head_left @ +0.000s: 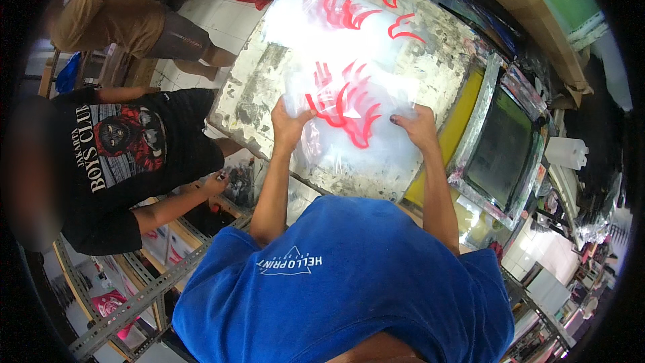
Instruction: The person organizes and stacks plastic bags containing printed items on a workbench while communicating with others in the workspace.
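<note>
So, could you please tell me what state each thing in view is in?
Near plastic sheet: red-marked, held at both sides.
Left hand: closed on its left edge.
Right hand: closed on its right edge.
Tabletop: worn, surface patchy.
Far sheets: red-marked, lying on the tabletop.
Framed panel: dark, frame smeared.
White jug: not held; cap unclear.

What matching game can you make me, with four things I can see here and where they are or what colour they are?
Things:
1. plastic sheet with red shapes
2. framed screen
3. camera wearer's T-shirt
4. co-worker's T-shirt

Clues:
A. mostly black
B. held between left hand and right hand
C. mostly blue
D. right of the worn table

Pairs: 1-B, 2-D, 3-C, 4-A
</note>
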The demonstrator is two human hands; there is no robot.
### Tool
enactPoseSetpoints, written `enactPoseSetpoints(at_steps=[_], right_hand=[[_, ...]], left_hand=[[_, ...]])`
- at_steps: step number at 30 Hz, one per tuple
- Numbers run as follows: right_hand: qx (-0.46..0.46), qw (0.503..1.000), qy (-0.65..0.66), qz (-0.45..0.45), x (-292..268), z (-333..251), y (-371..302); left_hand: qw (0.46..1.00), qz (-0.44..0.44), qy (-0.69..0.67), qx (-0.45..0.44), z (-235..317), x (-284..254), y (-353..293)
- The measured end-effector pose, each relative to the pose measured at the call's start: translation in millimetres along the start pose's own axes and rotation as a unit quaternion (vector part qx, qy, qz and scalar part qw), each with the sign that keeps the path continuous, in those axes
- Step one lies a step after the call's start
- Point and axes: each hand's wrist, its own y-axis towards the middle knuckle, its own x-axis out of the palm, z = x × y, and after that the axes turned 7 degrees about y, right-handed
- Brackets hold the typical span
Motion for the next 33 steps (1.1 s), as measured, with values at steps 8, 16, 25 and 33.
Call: enactPoseSetpoints(at_steps=[8, 16, 25, 33], right_hand=[[-0.248, 0.96, 0.027, 0.127, 4, -38, -60], [-0.309, 0.936, 0.115, 0.122, 19, 10, -26], [-0.227, 0.957, 0.06, 0.171, 25, -33, -48], [-0.114, 0.99, -0.047, 0.063, 15, -17, 6]], left_hand=[[0.977, 0.038, 0.021, 0.209, 52, -24, -28], [0.974, -0.04, -0.002, 0.223, -7, -14, -19], [0.986, 0.075, 0.007, 0.146, 34, -23, -22], [0.99, -0.09, 0.037, -0.102, 21, -36, 8]])
